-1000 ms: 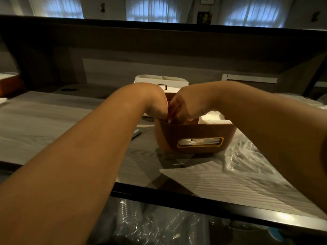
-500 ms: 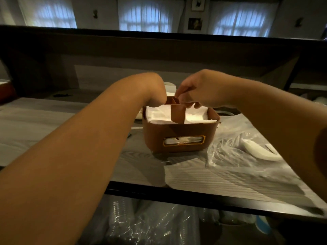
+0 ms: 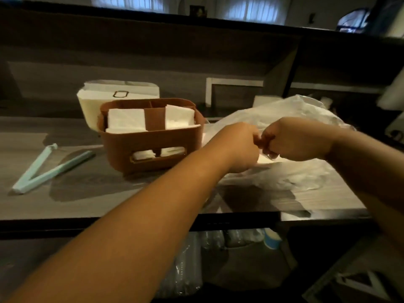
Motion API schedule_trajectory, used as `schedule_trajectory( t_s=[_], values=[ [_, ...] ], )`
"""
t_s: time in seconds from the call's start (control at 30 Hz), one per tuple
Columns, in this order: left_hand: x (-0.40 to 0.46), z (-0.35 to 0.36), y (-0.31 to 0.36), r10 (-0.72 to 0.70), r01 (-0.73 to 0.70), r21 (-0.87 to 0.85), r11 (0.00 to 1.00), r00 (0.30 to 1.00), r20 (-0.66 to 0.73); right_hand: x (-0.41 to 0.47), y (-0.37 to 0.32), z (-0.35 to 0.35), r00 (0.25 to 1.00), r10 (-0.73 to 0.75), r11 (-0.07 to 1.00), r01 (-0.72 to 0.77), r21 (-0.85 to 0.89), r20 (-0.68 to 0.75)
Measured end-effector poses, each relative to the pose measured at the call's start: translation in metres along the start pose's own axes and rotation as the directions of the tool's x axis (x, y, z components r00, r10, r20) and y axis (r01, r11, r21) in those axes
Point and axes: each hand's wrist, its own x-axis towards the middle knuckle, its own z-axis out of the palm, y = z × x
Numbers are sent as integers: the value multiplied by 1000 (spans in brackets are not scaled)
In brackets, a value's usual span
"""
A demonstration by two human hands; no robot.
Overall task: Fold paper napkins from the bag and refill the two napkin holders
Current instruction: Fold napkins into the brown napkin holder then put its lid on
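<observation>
Over at 9 o'clock on the counter (image 3: 65, 206) sits a mint bag clip (image 3: 47, 169), opened out. Toward 12 the brown napkin holder (image 3: 150, 147) has folded napkins (image 3: 126, 120) in both front slots, with the white holder (image 3: 102, 99) just behind it. At 3 o'clock both fists meet over the plastic bag (image 3: 290, 119): left hand (image 3: 242, 147) and right hand (image 3: 293, 141) look clenched on a napkin (image 3: 267, 159) (blurry, so not certain). Half a second ago they were at the brown holder. Next up, probably: pull one free and fold it.

Dim, backlit by windows, soft, edges warped
</observation>
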Motion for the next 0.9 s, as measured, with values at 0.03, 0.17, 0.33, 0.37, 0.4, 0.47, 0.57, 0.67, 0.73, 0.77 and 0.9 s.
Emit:
schedule_trajectory(
  t_s=[0.03,0.17,0.33,0.37,0.4,0.47,0.57,0.67,0.73,0.77,0.9],
  values=[
    [7,13,-2,-6,6,-15,1000,1000,3,2,11,7,1000,12,998,-13,-67,-7],
    [25,49,-17,-62,57,-58,997,994,-93,9,34,25,996,83,990,-87,-115,-39],
    [29,56,-32,36,-45,-77,996,994,-108,12,29,25,989,-20,988,42,-146,148],
    [29,56,-34,32,-37,-66,997,996,-82,12,28,25,986,-34,987,58,-150,161],
    [29,57,-36,25,-28,-49,998,998,-52,12,26,25,985,-45,984,72,-161,167],
    [31,58,-38,19,-19,-21,1000,1000,-12,11,24,26,985,-53,984,79,-158,166],
    [32,58,-41,-2,3,-20,1000,1000,23,7,19,26,982,-50,984,80,-157,181],
    [32,58,-42,-9,10,-27,1000,999,44,8,19,28,989,-12,986,36,-160,144],
    [31,58,-42,-13,15,-34,999,999,52,11,21,29,997,21,992,-11,-129,70],
    [31,57,-43,-14,16,-38,999,998,55,12,23,31,998,33,994,-28,-105,45],
    [31,56,-45,6,-4,-42,999,999,39,16,34,35,998,56,998,-57,-24,-40]
  ],
)
